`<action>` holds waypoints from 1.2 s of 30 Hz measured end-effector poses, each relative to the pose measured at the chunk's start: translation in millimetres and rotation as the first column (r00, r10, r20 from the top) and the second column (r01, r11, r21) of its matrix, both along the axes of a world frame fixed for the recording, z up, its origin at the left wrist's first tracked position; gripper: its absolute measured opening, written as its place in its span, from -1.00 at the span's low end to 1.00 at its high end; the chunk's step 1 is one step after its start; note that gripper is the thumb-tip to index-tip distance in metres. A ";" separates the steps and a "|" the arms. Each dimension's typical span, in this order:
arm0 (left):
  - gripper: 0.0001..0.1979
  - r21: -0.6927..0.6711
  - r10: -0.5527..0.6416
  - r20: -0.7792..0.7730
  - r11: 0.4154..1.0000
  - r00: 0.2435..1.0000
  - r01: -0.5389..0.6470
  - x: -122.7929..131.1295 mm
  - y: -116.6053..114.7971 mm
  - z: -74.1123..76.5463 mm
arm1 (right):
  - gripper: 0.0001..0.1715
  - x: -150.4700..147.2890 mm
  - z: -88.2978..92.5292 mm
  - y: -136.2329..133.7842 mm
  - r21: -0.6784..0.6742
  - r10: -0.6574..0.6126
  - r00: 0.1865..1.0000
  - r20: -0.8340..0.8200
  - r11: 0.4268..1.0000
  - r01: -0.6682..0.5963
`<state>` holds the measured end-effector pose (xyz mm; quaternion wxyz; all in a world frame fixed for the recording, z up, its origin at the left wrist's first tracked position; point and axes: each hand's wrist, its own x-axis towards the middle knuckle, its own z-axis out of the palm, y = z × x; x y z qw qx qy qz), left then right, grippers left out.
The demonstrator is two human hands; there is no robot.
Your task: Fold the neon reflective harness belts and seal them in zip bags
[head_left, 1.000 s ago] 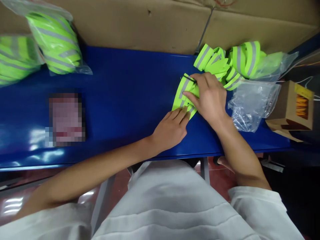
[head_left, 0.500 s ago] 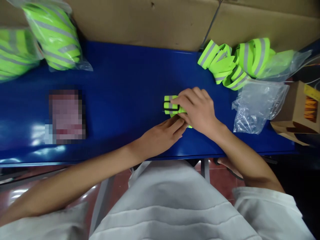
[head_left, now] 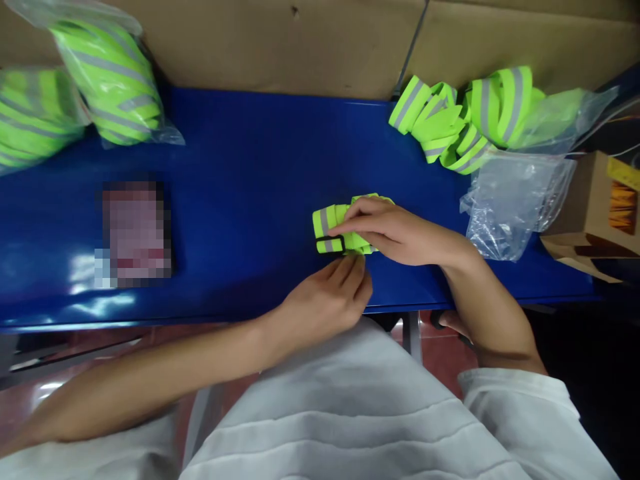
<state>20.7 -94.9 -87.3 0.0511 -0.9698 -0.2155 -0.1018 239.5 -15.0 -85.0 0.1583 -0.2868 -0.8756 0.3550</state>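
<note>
A folded neon-yellow reflective strap (head_left: 324, 219) with a grey stripe lies on the blue table in front of me. Its black buckle (head_left: 343, 243) shows at the lower left of the folds. From the right, my right hand (head_left: 400, 230) lies over the bundle and grips it, with the fingers pointing left across the top layers. My left hand (head_left: 327, 293) is at the near edge, its fingertips pinched together on the strap just below the buckle. The fingers cover part of the folds, so the strap's end is hidden.
Loose reflective straps (head_left: 433, 123) and clear plastic bags (head_left: 517, 197) lie at the right, beside an open cardboard box (head_left: 575, 200). Bagged straps (head_left: 113, 87) sit at the far left. A blurred-out pinkish item (head_left: 137, 230) rests on the blue table (head_left: 240, 173). Large cardboard (head_left: 280, 47) stands behind.
The strap bundle has turned, and more of its folds show. My left hand has drawn down towards me from under the bundle, and my right hand has flattened over it.
</note>
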 end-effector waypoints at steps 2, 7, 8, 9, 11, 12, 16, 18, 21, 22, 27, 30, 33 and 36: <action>-0.72 -0.006 -0.025 0.083 1.000 0.996 0.026 -2.3 2.7 7.0 | -0.48 -2.4 -2.1 -0.3 0.008 -0.018 1.000 0.012 1.000 0.018; -0.65 0.001 0.167 0.152 0.986 0.974 -0.169 -12.9 28.0 -1.4 | -0.69 -3.1 -7.9 -2.3 0.023 -0.066 0.998 0.003 0.998 0.066; -0.64 0.005 0.162 0.155 0.986 0.975 -0.165 -14.6 33.2 -7.2 | -0.71 -2.1 -8.1 -2.5 0.014 -0.083 0.997 -0.005 0.996 0.083; -0.66 0.023 0.140 0.152 0.989 0.978 -0.145 -15.8 37.8 -13.0 | -0.70 -0.8 -7.9 -2.6 -0.005 -0.096 0.995 -0.016 0.995 0.096; -0.66 0.086 0.091 0.118 0.991 0.989 -0.101 -16.3 45.1 -21.8 | -0.62 2.2 -6.5 -2.0 -0.069 -0.119 0.992 -0.051 0.991 0.115; -0.64 0.124 0.072 0.088 0.989 0.993 -0.083 -15.9 47.9 -24.0 | -0.57 3.5 -5.5 -1.3 -0.105 -0.135 0.988 -0.070 0.986 0.127; -0.60 0.271 0.001 -0.046 0.963 0.999 0.012 -13.3 55.3 -23.2 | -0.54 6.2 -1.7 2.3 -0.238 -0.218 0.969 -0.119 0.953 0.185; -0.61 0.332 -0.027 -0.075 0.942 0.997 0.050 -13.1 57.6 -23.5 | -0.57 6.0 -1.9 3.7 -0.291 -0.238 0.962 -0.131 0.937 0.192; -0.65 0.395 -0.053 -0.040 0.916 0.998 0.065 -13.0 61.3 -29.0 | -0.62 5.2 -7.7 6.5 -0.346 -0.257 0.944 -0.206 0.922 0.175; -0.66 0.388 -0.055 -0.015 0.920 0.998 0.057 -12.4 63.2 -31.4 | -0.64 5.1 -10.9 7.9 -0.388 -0.282 0.925 -0.253 0.906 0.170; -0.61 0.195 0.003 0.085 0.981 0.996 -0.020 -6.4 79.7 -36.5 | -0.74 7.9 -22.3 18.1 -0.637 -0.555 0.728 -0.403 0.741 0.212; -0.65 0.297 -0.030 0.120 0.955 0.992 -0.007 -5.4 91.3 -33.3 | -0.89 10.2 -18.3 19.9 -0.567 -0.576 0.710 -0.406 0.768 0.298; -0.71 0.344 -0.053 0.191 0.939 0.980 -0.016 -9.0 98.4 -30.8 | -0.70 10.0 -10.8 14.8 -0.298 -0.425 0.831 -0.358 0.896 0.330; -0.72 0.200 0.023 0.309 0.976 0.951 -0.089 -14.5 99.7 -31.2 | -0.26 7.4 -8.3 6.6 0.015 -0.256 0.938 -0.233 0.964 0.267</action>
